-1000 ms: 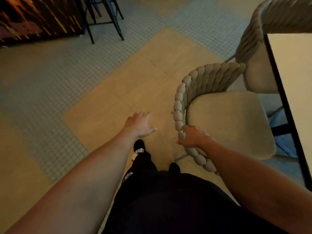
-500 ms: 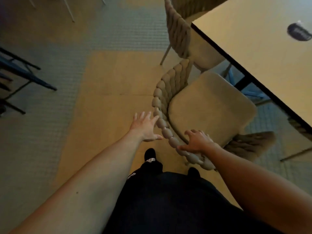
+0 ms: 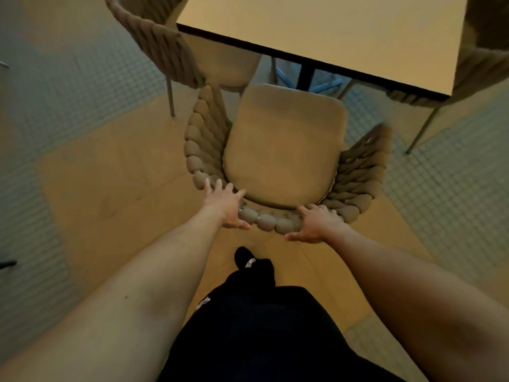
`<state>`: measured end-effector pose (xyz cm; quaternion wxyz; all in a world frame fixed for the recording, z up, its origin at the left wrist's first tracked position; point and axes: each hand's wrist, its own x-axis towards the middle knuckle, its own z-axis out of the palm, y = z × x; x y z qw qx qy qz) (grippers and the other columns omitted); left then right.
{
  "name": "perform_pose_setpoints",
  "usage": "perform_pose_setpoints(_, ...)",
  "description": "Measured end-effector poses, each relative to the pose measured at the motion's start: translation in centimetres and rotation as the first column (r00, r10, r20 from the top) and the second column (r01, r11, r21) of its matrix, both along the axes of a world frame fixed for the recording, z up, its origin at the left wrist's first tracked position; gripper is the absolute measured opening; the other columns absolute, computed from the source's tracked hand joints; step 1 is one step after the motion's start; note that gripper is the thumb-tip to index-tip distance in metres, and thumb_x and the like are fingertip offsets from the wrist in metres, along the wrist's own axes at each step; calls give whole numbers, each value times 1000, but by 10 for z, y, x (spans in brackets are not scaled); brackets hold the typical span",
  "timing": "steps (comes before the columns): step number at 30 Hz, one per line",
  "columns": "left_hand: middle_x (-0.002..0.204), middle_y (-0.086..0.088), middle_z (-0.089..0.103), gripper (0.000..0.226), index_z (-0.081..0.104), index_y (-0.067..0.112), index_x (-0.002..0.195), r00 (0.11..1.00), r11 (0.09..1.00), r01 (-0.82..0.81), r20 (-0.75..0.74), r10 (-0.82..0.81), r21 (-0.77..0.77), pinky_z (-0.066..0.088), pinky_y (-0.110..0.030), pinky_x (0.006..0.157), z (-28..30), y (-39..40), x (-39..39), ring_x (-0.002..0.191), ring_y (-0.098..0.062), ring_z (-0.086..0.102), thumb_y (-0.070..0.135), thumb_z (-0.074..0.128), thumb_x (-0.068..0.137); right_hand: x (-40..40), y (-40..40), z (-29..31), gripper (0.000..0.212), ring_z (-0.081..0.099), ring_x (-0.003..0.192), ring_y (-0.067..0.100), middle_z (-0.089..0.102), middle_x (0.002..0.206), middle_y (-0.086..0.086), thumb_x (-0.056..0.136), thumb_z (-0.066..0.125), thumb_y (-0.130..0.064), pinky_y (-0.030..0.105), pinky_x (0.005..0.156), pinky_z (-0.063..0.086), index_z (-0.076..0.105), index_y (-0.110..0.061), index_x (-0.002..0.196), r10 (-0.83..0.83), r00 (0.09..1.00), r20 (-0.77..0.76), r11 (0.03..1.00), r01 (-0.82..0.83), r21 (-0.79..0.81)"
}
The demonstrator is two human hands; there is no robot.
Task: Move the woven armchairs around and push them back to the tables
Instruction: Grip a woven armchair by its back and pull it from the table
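A floor point(image 3: 91, 172) of tan slabs and small grey-green mosaic tiles spreads below, with blue bars point(image 3: 325, 85) under the tabletop and a black shoe point(image 3: 243, 257) on the tan.

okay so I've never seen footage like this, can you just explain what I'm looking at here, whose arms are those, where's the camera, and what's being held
There is no machine here. A person wears a wide-angle camera on their head, looking forward and down, so the two bare arms reaching out from the bottom edge are their own.

Both hands are on the curved woven back of an armchair. The left hand lies over the rim with fairly straight fingers and its thumb behind. The right hand has its grip around the rim, fingers over the top and thumb behind.

The chair's cushioned seat faces a table, whose edge is just beyond the front of the seat. The visible tabletop shows nothing lying on it. A second woven chair stands at the table's left, and another shows at its right.
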<state>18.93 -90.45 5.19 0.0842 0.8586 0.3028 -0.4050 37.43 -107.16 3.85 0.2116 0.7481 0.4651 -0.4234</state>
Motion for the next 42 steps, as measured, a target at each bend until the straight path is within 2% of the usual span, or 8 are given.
perform_pose_setpoints(3,163,-11,25,108,20,33,159,998,999,43,-37,-44,-20,1,-69,118,-9,4,1,151,-44,13,85,59,73,-10,-6,-12,99,30,146,35,36,159,8,82,55,-82,59,118,23,28,-26,158,5,1000,28,1000,-6,14)
perform_pose_setpoints(7,152,-7,44,93,37,36,151,987,990,139,-77,-141,-23,-2,-71,116,-29,3,-1,145,-41,27,82,60,74,-16,-8,-29,83,47,135,30,53,145,4,85,53,-79,59,116,20,42,-26,147,19,998,66,999,-21,31)
perform_pose_setpoints(10,129,-1,60,50,54,42,135,981,980,192,-7,-192,55,21,-62,113,-40,5,2,128,-33,46,59,60,88,-16,-10,-35,67,58,123,27,62,130,1,89,51,-75,58,116,21,51,-25,133,13,996,94,997,-19,72)
perform_pose_setpoints(12,117,0,63,31,60,42,124,981,979,189,38,-192,74,35,-51,101,-40,5,3,116,-31,52,37,55,94,-17,-14,-35,59,59,119,26,63,126,1,92,49,-73,54,113,25,53,-25,126,23,993,114,993,-35,108)
perform_pose_setpoints(15,112,0,63,25,63,38,116,980,979,191,45,-195,73,34,-49,94,-39,0,1,112,-30,53,30,54,94,-22,-24,-32,59,55,123,26,61,131,2,93,47,-73,50,111,30,54,-27,128,41,989,145,991,-59,121)
perform_pose_setpoints(20,109,-1,64,16,64,31,106,974,972,221,21,-224,75,35,-48,94,-41,-24,-5,110,-29,53,25,55,93,-36,-53,-27,60,47,128,29,59,135,4,95,46,-71,48,109,30,51,-26,136,44,989,141,994,-57,92)
perform_pose_setpoints(30,108,-1,65,14,65,31,105,978,976,177,93,-189,124,34,-49,95,-43,-1,37,110,-29,55,28,60,91,4,-27,-24,56,50,129,27,62,132,-1,93,51,-71,49,111,28,54,-31,131,-37,980,195,994,16,105)
perform_pose_setpoints(42,107,1,64,22,65,34,109,982,982,154,91,-165,112,31,-50,96,-50,-4,52,112,-27,53,23,58,91,22,-19,-20,56,48,131,28,61,133,1,94,54,-66,54,114,24,51,-29,135,-30,985,172,999,27,25)
